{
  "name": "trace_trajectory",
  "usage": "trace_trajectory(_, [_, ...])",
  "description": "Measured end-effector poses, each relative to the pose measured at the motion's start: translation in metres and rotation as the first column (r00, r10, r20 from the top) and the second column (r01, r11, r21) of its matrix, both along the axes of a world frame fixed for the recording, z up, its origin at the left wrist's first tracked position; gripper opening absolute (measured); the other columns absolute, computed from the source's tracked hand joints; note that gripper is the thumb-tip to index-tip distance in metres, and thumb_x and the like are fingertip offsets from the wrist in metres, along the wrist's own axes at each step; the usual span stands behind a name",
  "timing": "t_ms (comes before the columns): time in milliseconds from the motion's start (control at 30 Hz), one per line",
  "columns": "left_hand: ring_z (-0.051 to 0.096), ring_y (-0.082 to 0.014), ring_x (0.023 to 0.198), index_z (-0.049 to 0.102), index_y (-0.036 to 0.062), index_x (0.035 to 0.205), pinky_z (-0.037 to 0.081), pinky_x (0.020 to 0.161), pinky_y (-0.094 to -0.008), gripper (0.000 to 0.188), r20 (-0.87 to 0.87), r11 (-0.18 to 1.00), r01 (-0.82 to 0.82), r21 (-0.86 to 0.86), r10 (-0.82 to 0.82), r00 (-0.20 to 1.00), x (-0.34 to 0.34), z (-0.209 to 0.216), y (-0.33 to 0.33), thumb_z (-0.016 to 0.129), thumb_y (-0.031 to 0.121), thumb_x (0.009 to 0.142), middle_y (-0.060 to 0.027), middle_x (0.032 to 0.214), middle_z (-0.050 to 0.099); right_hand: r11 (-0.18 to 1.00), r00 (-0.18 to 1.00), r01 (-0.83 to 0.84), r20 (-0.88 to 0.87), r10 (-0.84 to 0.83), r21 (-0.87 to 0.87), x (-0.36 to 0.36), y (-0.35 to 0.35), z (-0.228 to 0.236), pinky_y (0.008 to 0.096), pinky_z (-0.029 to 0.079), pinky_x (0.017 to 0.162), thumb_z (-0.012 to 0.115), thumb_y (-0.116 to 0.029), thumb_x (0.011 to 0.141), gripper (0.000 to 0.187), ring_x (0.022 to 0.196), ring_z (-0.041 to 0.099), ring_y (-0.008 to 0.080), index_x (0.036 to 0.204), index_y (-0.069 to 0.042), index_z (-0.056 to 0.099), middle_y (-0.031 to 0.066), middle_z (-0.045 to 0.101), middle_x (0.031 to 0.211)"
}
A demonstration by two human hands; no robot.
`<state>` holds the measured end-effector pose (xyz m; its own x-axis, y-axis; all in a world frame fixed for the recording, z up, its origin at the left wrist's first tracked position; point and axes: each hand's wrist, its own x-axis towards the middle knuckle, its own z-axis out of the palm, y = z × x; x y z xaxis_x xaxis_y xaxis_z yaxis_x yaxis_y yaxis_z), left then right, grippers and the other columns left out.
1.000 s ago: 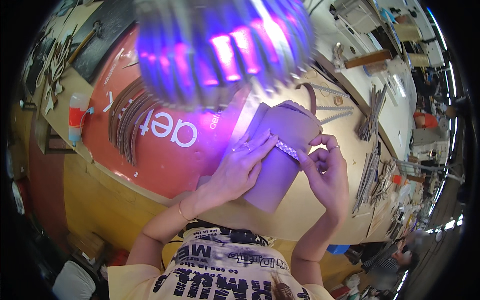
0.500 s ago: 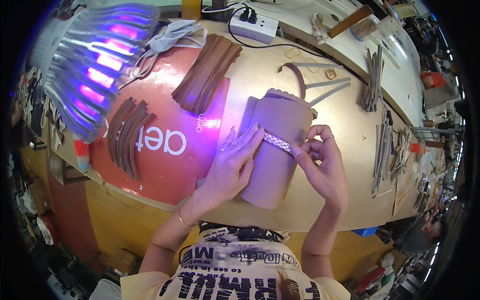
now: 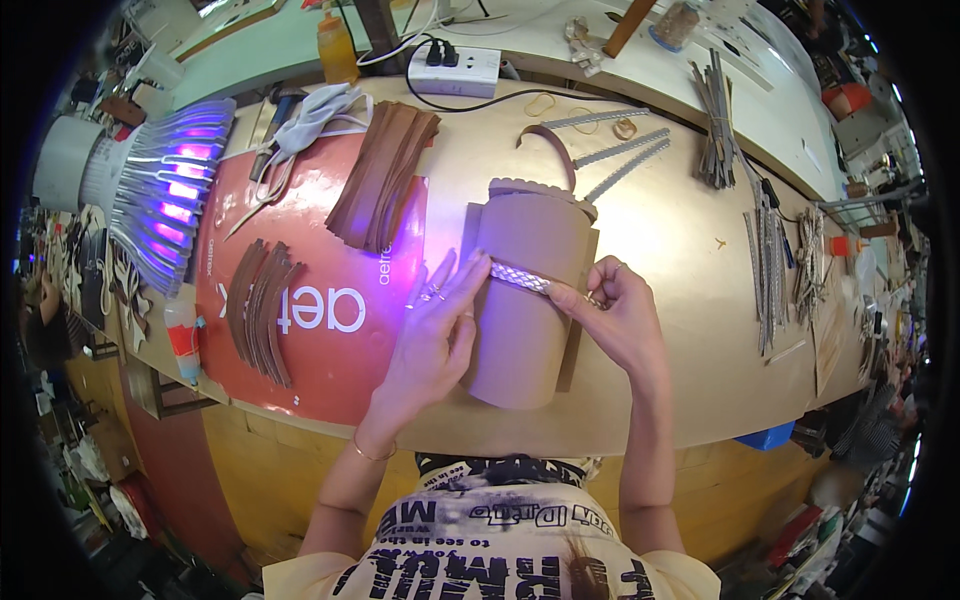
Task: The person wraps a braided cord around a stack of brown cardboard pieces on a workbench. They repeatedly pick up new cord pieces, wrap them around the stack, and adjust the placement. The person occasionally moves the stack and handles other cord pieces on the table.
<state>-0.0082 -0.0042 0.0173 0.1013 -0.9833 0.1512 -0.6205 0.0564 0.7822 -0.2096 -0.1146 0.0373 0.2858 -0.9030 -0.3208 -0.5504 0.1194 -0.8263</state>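
A tan cardboard-like cylinder [image 3: 522,350] with a scalloped far end lies on the table in front of me. A shiny silver braided strip [image 3: 520,278] runs across its upper side. My left hand [image 3: 432,325] rests along the cylinder's left side, fingers stretched out, with fingertips at the strip's left end. The thumb and index finger of my right hand [image 3: 618,315] pinch the strip's right end against the cylinder. The other right fingers are curled, and whatever lies behind them is hidden. A curved brown strip [image 3: 563,152] lies beyond the cylinder, near several silver toothed strips [image 3: 630,170].
On the red sheet [image 3: 235,215] at left lie a stack of brown strips [image 3: 380,180] and several curved brown strips [image 3: 262,315]. A lit finned lamp [image 3: 175,200] and a bottle [image 3: 183,342] stand farther left. Grey strip bundles [image 3: 715,120] lie right; a power strip [image 3: 455,70] sits behind.
The whole view has shifted, so the lamp looks smaller and the cylinder sits farther left in the picture. Both hands stay at the braided strip's ends.
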Motion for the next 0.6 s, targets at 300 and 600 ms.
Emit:
trace_trajectory(300, [0.030,-0.0397,0.143,0.044,0.0027,0.145,0.026,0.116,-0.0483,0.052,0.115,0.997,-0.039,-0.064,0.046,0.992,-0.023,0.032,0.013,0.051,0.002,0.093,-0.0227,0.153,0.035,0.966,0.968,-0.245,-0.070,0.239,-0.082,0.010,0.002,0.042,0.0269,0.039,0.050,0.070,-0.030,0.091,0.036,0.053,0.047,0.0084,0.079,0.003,0.067,0.0051,0.060,0.061])
trace_trajectory(600, [0.028,-0.0410,0.144,0.034,-0.0001,0.149,0.026,0.116,-0.0471,0.063,-0.081,0.999,0.052,0.006,-0.051,0.995,-0.032,0.022,0.016,0.060,0.011,0.093,-0.0231,0.157,0.027,0.927,0.946,-0.325,-0.055,0.321,-0.186,0.017,-0.004,0.051,0.0277,0.044,0.053,0.074,-0.024,0.088,0.030,0.055,0.052,0.0114,0.080,0.004,0.066,0.0083,0.062,0.063])
